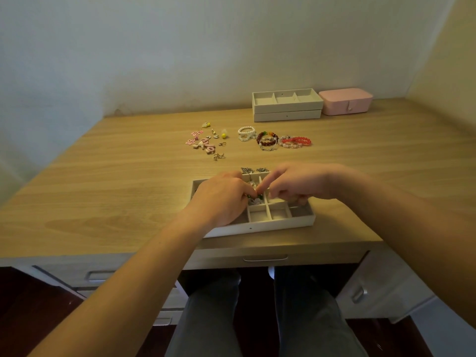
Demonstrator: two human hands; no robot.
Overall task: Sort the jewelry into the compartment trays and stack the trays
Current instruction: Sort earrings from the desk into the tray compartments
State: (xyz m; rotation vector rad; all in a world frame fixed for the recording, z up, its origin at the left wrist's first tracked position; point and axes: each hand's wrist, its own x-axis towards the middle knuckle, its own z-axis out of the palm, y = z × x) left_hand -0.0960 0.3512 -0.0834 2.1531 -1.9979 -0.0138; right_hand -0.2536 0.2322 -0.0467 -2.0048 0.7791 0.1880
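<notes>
Sitting at a pale wooden desk [128,176] against a plain wall [180,60], a person is working over a compartment tray [278,222] near the front edge. The left hand [221,199] is pinching a green-beaded piece [253,196] inside the tray. The right hand [296,184] is stretching its forefinger to the same beads, other fingers curled; whether it grips them is unclear. Loose bracelets [268,140] are lying farther back.

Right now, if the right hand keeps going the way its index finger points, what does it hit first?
Probably the left hand, whose fingertips hold green beads over the near tray; the right hand almost touches them, depth unclear.
</notes>
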